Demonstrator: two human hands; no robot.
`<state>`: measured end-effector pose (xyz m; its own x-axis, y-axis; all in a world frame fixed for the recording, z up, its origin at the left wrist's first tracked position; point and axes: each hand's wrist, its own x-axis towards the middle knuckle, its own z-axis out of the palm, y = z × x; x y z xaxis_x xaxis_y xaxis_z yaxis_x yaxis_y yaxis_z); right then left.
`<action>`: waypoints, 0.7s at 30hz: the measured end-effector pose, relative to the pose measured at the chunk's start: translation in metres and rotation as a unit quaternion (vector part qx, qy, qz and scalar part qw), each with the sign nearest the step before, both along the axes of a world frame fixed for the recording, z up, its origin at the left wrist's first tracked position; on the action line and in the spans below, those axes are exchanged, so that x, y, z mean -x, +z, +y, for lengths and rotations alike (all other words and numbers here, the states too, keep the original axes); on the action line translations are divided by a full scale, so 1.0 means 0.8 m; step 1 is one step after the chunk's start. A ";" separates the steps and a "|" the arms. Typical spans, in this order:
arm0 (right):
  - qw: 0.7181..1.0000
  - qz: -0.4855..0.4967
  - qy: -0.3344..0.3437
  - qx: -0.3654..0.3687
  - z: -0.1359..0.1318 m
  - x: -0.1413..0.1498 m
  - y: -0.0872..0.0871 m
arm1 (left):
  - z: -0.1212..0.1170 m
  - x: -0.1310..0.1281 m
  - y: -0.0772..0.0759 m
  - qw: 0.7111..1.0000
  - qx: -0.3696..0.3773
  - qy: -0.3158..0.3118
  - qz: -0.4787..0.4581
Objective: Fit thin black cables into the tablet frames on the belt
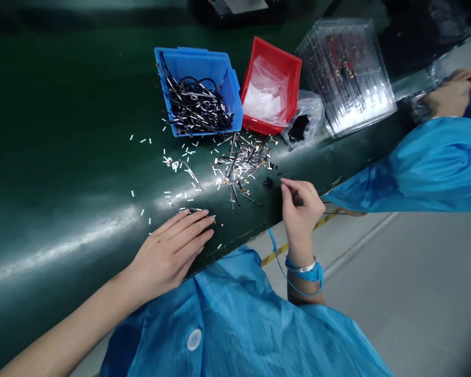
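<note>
Head view: the right hand (301, 222) pinches a thin black cable (337, 212) between closed fingers (288, 187) at the edge of the counter (63, 157). The left hand (170, 256) lies open and flat, its fingertips over a cable end (195, 210). Loose white strips (176, 195) and more cables surround a blue bin (227, 78).

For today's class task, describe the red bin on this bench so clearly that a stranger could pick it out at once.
Start at the far edge of the long dark green workbench, where a row of containers stands. Between a blue plastic bin heaped with black cables and a tall clear plastic box sits a red plastic parts bin. It is the only red container, and a clear plastic bag lies inside it.
</note>
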<state>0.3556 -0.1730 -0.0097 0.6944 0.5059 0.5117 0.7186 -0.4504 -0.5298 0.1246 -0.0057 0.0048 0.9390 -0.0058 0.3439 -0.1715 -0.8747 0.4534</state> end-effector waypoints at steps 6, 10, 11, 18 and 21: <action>1.000 0.028 0.001 -0.003 -0.003 -0.002 0.000 | -0.015 0.003 0.003 0.997 -0.050 0.051 -0.019; 1.000 0.016 0.011 0.025 -0.001 0.003 0.003 | -0.024 0.004 0.003 0.994 -0.059 0.092 -0.010; 0.999 0.012 0.013 0.032 0.000 0.004 0.003 | -0.024 0.004 0.003 0.994 -0.056 0.093 -0.007; 0.996 -0.053 0.045 0.061 0.009 0.005 0.010 | -0.019 0.003 0.000 0.994 -0.060 0.088 -0.008; 0.997 -0.064 0.016 0.040 0.008 -0.006 0.007 | -0.019 0.003 0.000 0.995 -0.057 0.084 -0.014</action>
<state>0.3607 -0.1669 -0.0040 0.6084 0.5690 0.5532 0.7930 -0.4632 -0.3957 0.1219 -0.0209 0.0047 0.9203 0.1090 0.3757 -0.0301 -0.9378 0.3459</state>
